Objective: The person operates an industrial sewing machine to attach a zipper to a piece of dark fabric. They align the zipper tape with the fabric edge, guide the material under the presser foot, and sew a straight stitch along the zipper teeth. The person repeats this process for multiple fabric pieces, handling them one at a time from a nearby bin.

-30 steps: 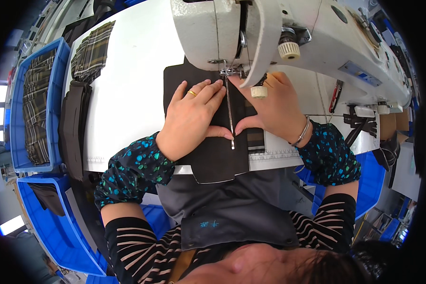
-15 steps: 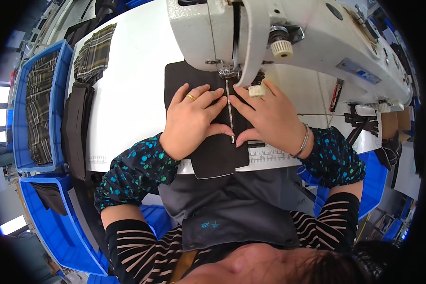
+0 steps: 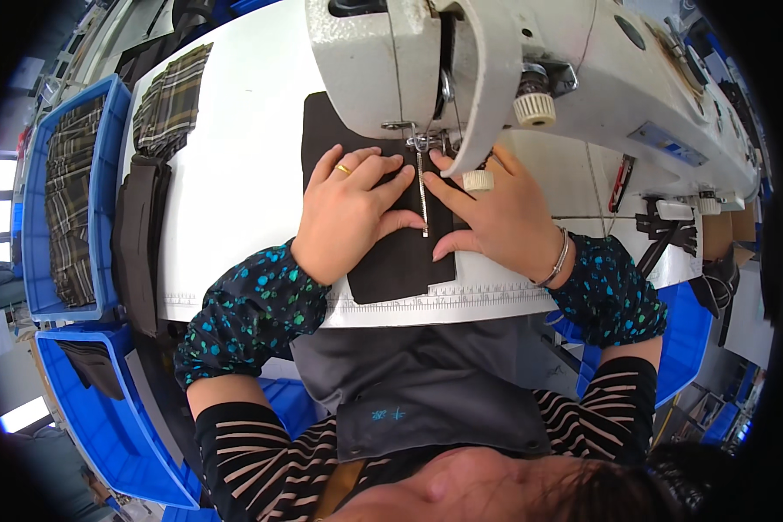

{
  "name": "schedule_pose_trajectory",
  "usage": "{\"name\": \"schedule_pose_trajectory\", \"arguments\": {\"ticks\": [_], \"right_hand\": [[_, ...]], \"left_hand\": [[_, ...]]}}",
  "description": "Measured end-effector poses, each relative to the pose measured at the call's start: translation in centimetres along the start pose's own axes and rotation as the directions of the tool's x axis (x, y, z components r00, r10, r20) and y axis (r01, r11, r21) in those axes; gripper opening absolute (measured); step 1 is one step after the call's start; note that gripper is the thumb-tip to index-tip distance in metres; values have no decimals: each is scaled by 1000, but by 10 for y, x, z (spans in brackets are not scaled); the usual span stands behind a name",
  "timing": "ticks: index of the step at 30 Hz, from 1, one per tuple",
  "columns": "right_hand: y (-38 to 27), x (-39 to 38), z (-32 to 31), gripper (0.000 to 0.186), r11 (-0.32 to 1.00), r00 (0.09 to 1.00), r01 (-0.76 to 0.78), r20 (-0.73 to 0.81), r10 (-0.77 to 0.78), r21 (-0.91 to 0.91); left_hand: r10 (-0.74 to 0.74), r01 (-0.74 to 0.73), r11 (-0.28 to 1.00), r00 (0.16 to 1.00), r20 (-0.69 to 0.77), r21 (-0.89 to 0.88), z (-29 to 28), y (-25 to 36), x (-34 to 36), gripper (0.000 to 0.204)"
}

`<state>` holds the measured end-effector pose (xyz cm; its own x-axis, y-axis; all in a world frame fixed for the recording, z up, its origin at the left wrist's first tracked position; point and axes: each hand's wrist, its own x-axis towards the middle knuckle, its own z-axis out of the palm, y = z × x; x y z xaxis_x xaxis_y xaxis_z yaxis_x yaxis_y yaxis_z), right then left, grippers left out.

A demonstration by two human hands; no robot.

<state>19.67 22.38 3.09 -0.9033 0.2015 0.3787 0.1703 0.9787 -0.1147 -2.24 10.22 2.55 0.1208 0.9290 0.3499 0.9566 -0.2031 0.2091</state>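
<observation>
Beneath the white metal sewing machine: a dark brown, flat fabric panel lies on the smooth white tabletop, its long axis running roughly from 12 to 6 o'clock.

Zipper strip: a narrow, silver-toothed zipper strip lies along the panel on that same axis, its far end at the small silver metal presser foot, its near end between the two thumbs.

Left hand: the bare left hand, with a gold ring, rests spread on the panel, grasping nothing; the strip lies at 3 o'clock from it.

Right hand: the bare right hand lies opposite, fingers spread and unclenched, some fingertips hidden by the machine; the strip lies at 9 o'clock from it.

Nearer hand: at the strip's near end, the left, its thumb tip touching or just beside it, I cannot tell which; farther up, the right index fingertip sits close alongside.

Table edge: a printed ruler scale passes at 6 o'clock, just beyond the panel's near end.
</observation>
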Motion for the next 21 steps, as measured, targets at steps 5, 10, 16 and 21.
{"name": "schedule_pose_trajectory", "arguments": {"ticks": [5, 10, 16, 21], "right_hand": [[1, 1, -2, 77, 1000, 999, -7, 51, 6, 22], [3, 2, -3, 87, 999, 992, -26, 119, 29, -22], [6, 5, 3, 81, 1000, 1000, -22, 10, 22, 13], [5, 6, 1, 84, 1000, 999, -30, 17, 30, -5]], "left_hand": [[10, -11, 999, 1000, 19, 54, -7, 4, 0, 65], [1, -2, 999, 1000, 9, 47, -3, -2, 1, 64], [-11, 10, 998, 1000, 15, 68, -2, -5, 4, 66], [0, -1, 997, 1000, 12, 80, -1, -6, 6, 66]]}}
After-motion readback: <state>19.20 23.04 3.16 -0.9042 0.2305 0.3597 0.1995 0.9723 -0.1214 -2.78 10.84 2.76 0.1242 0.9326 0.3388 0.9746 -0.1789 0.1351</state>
